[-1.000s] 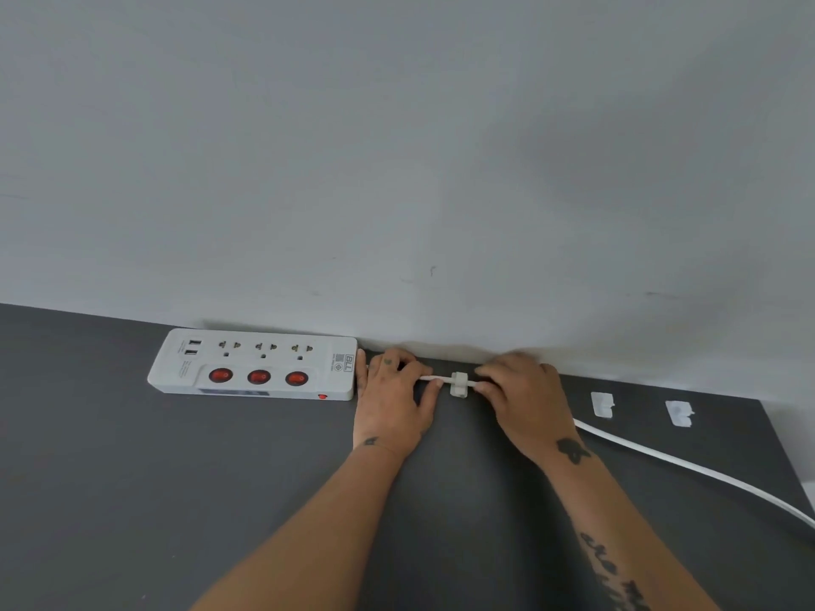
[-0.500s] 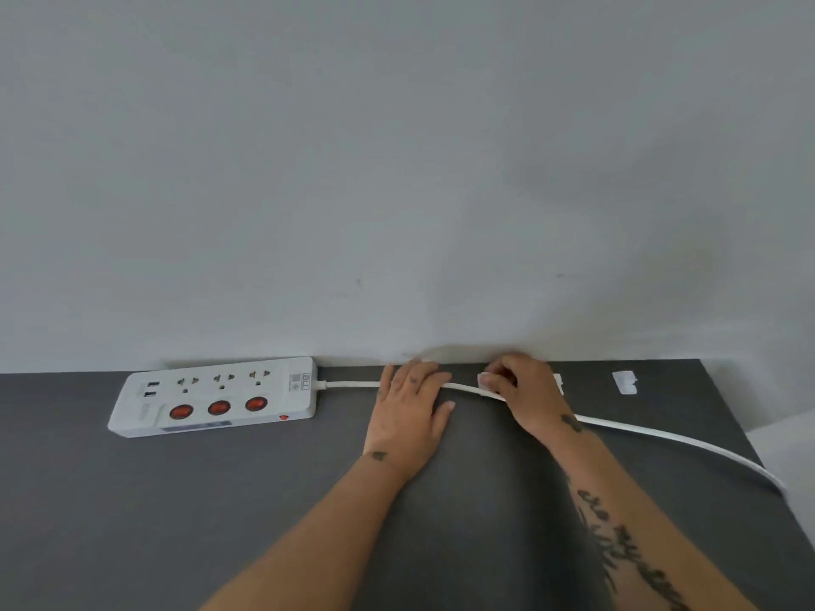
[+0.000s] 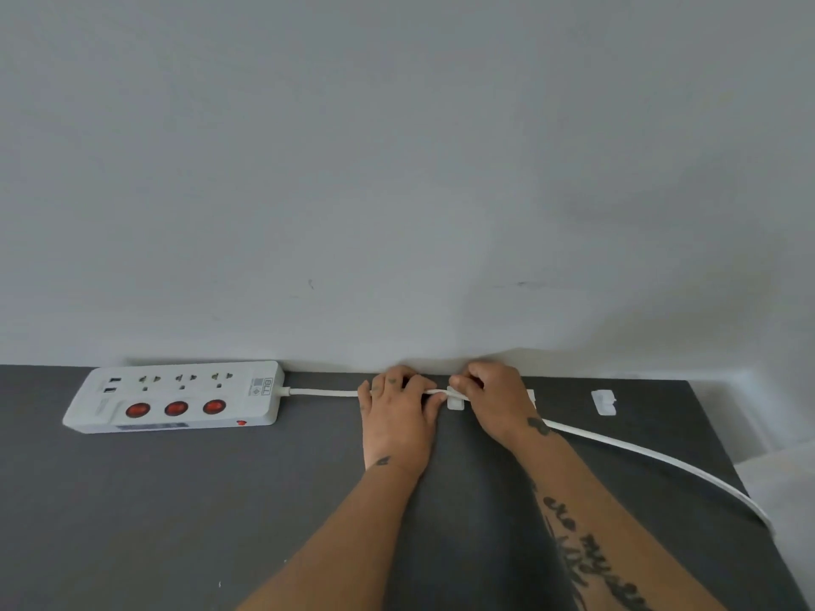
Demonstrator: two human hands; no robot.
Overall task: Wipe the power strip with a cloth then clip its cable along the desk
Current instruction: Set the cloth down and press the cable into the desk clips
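My left hand (image 3: 397, 416) lay knuckles up on the tabletop (image 3: 176, 500), fingers curled over the cable (image 3: 322, 392) and gripping it just left of the first clip (image 3: 455, 404). I judged that grip was there to keep the run from the strip (image 3: 176, 396) taut and straight. My right hand (image 3: 496, 403) sat against the clip's other side, fingertips pinching the cable right above it, most likely to press it down into the slot. I could not tell whether the cable was already seated, since my fingers covered the top of the clip.

The strip lay flat on the left, against the wall (image 3: 397, 169), with its cable leaving the right end and running along the back edge to my hands. Past my right wrist the cable was slack, curving forward and off the tabletop's right edge. A second clip (image 3: 531, 395) peeked out behind my right hand, and a last clip (image 3: 603, 402) sat further right, both of them without the cable in them. I judged the clips were set in a row near the wall so the cable would hug that edge. No cloth was in view.
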